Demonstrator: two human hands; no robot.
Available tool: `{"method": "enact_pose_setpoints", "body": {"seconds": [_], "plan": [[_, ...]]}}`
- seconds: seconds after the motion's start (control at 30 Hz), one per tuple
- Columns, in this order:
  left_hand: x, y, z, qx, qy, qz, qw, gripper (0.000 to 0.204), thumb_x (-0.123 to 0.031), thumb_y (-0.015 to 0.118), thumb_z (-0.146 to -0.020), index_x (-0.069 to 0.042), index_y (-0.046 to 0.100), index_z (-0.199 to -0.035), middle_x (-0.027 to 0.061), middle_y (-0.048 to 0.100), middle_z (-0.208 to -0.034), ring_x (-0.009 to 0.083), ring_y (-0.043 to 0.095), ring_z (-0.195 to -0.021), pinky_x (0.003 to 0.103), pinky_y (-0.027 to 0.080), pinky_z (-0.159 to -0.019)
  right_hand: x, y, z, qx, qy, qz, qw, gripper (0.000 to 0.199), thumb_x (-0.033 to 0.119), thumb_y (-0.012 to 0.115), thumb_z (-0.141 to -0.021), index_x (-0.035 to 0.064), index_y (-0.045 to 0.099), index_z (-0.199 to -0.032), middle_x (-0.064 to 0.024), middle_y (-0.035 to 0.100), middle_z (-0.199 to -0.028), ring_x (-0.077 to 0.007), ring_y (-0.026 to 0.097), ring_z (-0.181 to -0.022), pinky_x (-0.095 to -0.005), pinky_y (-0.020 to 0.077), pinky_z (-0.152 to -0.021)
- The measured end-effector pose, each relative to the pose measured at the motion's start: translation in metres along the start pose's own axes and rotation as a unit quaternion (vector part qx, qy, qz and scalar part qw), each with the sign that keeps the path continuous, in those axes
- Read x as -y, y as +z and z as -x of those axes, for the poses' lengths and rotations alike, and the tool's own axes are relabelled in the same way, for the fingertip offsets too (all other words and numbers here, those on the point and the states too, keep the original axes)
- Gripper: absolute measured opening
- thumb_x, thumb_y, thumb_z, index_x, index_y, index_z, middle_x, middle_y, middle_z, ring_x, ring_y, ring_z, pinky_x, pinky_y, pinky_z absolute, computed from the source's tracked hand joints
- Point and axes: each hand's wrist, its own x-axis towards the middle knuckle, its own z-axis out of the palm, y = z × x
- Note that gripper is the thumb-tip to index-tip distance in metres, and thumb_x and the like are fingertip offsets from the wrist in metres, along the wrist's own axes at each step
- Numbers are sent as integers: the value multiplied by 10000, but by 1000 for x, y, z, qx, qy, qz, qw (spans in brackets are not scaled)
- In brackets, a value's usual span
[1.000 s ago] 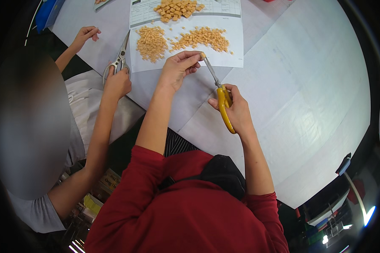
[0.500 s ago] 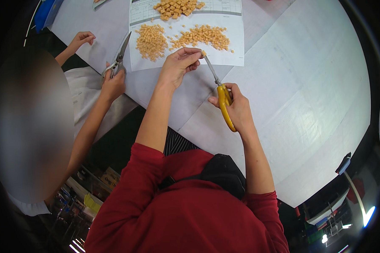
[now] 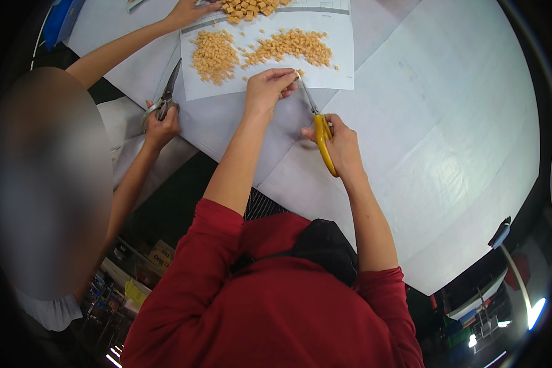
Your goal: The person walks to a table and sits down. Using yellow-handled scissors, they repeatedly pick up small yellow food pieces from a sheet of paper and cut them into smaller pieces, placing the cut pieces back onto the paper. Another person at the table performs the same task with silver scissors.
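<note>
My right hand (image 3: pixel 343 147) is closed round the yellow handles of a pair of scissors (image 3: pixel 323 144), whose blades point away from me. At the blade tips my left hand (image 3: pixel 270 91) pinches a small tan piece (image 3: pixel 299 73) between thumb and forefinger. Just beyond lie two heaps of tiny tan cubes on a printed white sheet (image 3: pixel 267 80): a rounded heap (image 3: pixel 214 56) on the left and a spread-out heap (image 3: pixel 294 46) on the right. A pile of larger tan cubes (image 3: pixel 246 8) sits farther back on the sheet.
A co-worker at my left holds grey shears (image 3: pixel 164 105) in one hand and reaches the other hand (image 3: pixel 193 11) to the larger cubes. A blue bin (image 3: pixel 62 21) stands at the far left. The white-covered table (image 3: pixel 448 141) extends to my right, its near edge before me.
The co-worker's free hand has moved from the table's left side up to the larger cubes. My left hand has shifted slightly right, still pinching at the scissor tips.
</note>
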Motion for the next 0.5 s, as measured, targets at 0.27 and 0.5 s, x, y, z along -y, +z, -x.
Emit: {"method": "enact_pose_setpoints", "body": {"seconds": [0.27,0.5], "plan": [[-6,1,4,-13,-35,19,999,216,-131,702,-865,-18,679,-1048,48,699,-924,118,658,-787,242,521,-699,1,-2,0,-19,-10,57,998,675,506,760,-757,-16,560,-1135,-199,672,-842,-300,668,-790,-366,514,-714],[-9,-4,4,32,-87,137,986,250,-152,669,-898,-50,649,-1125,-4,668,-950,104,617,-839,270,520,-774,-1,-5,8,12,-11,-16,1000,743,556,731,-760,-26,514,-1168,-237,666,-991,-371,658,-939,-411,509,-817]]}}
